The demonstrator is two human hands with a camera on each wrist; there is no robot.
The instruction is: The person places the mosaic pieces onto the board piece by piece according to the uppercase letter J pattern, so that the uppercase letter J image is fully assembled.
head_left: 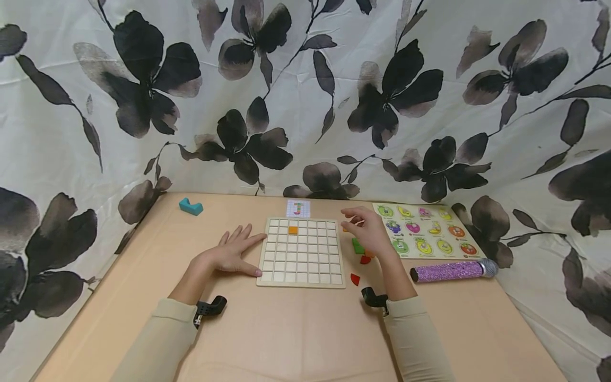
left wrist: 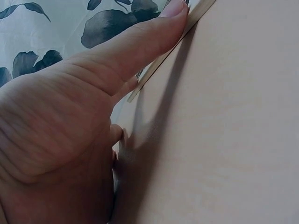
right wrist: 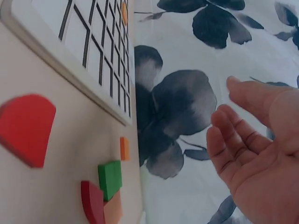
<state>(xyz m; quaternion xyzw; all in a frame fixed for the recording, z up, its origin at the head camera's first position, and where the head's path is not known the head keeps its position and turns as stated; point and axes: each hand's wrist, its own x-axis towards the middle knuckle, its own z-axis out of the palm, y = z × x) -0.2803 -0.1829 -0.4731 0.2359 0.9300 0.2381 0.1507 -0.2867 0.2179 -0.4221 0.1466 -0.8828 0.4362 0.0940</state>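
A white gridded board (head_left: 300, 260) lies on the table, with one orange square (head_left: 293, 230) in its upper rows. My left hand (head_left: 229, 254) touches the board's left edge, fingers spread and straight, thumb (left wrist: 154, 39) against the rim. To the right of the board, my right hand (head_left: 367, 231) is raised over several loose coloured pieces. Its fingers are loosely bent with nothing between them in the right wrist view. Below it are a green block (right wrist: 110, 179), a small orange piece (right wrist: 124, 148) and a dark red piece (right wrist: 92, 203). Another red piece (right wrist: 28, 128) lies nearer the board's lower right corner.
A small card with a coloured J pattern (head_left: 298, 208) sits behind the board. At right are a fruit picture sheet (head_left: 420, 244) and a glittery purple microphone (head_left: 448, 271). A teal block (head_left: 191, 207) stands at the far left. Floral cloth (head_left: 305, 106) hangs behind the table.
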